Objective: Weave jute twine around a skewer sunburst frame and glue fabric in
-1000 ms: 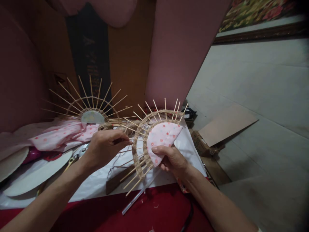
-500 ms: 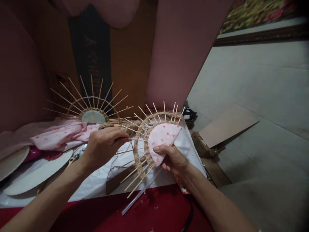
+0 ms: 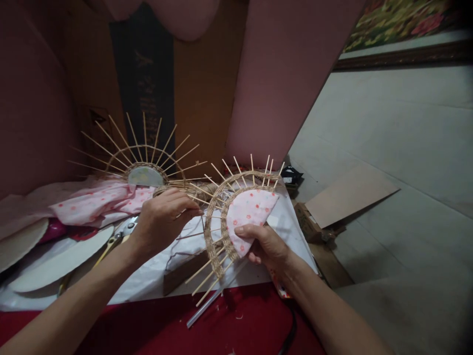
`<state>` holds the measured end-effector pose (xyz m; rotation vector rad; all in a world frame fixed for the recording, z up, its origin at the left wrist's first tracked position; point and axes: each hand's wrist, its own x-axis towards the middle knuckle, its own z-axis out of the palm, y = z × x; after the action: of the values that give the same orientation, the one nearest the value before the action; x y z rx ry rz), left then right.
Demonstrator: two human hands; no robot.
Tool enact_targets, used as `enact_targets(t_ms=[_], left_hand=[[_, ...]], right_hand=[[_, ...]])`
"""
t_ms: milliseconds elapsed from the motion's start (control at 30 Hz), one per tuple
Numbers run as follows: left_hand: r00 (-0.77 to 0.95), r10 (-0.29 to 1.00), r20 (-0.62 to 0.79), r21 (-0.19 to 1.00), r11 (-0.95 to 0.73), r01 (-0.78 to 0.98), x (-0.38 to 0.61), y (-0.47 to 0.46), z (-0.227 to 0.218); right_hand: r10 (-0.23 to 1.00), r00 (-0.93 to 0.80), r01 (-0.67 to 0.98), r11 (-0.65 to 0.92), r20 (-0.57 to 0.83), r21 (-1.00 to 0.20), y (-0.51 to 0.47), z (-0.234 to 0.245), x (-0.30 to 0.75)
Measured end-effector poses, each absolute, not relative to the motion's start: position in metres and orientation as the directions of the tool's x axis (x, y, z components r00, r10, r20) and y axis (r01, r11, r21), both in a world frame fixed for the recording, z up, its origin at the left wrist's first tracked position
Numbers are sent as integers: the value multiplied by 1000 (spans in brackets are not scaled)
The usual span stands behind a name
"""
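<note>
My right hand (image 3: 268, 244) holds a half-round woven piece by its pink flowered fabric panel (image 3: 251, 214), thumb on top and fingers underneath. Two bands of braided twine (image 3: 211, 236) curve around the panel, crossed by thin wooden sticks (image 3: 202, 272) that fan outward. My left hand (image 3: 166, 217) is pinched closed at the left side of the outer band, at the end of one stick. Whether its fingertips grip that stick or a strand of twine is hidden. Behind, a similar stick fan (image 3: 146, 176) with a pale half-round centre stands upright.
Pink dotted cloth (image 3: 88, 199), white oval boards (image 3: 62, 261) and yellow-handled shears (image 3: 117, 239) lie left on the white tabletop (image 3: 148, 276). A clear tube (image 3: 203, 310) sticks out over the red cloth (image 3: 148, 325) in front. Cardboard (image 3: 351, 195) lies on the right.
The view has shifted slightly, so the background sits a little further right. My left hand's fingers have loosened a little, staying at the same stick; my right hand keeps its hold.
</note>
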<state>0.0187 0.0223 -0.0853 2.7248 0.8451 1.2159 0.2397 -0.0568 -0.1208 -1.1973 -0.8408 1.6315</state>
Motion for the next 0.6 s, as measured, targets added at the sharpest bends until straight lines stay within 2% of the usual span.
enact_targets(t_ms=[100,167,233,333,400,467,533,600], left_hand=[[517,526,675,284,-832,476,19,22,-87],[467,613,637,370,-775,512,18,22,-87],[402,740,539,549,-670,499,16,22,-84],[402,893,200,859,-357,368,10,25,-76],[493,868,-63,951,-98,294,6,27,-71],[584,779,-227,966,106,235,4,29,-70],[633,717,-292,956,234,177,5,30,-73],[628,719,-298,952,273,138,9,28,-77]], right_hand=[[938,-106,-260,-346,-330,-902,-58,-123,239],[947,-106,-254,-322,-305,-912,-59,-124,238],[958,-119,-272,-283,-259,-920,-60,-125,238],[966,-187,-345,-236,-180,-909,-60,-123,237],[960,-241,-389,-228,-140,-893,-60,-121,236],[952,-281,-409,-234,-123,-882,-61,-120,236],[946,-301,-414,-242,-119,-877,-61,-120,236],[942,-312,-403,-250,-125,-880,-61,-121,237]])
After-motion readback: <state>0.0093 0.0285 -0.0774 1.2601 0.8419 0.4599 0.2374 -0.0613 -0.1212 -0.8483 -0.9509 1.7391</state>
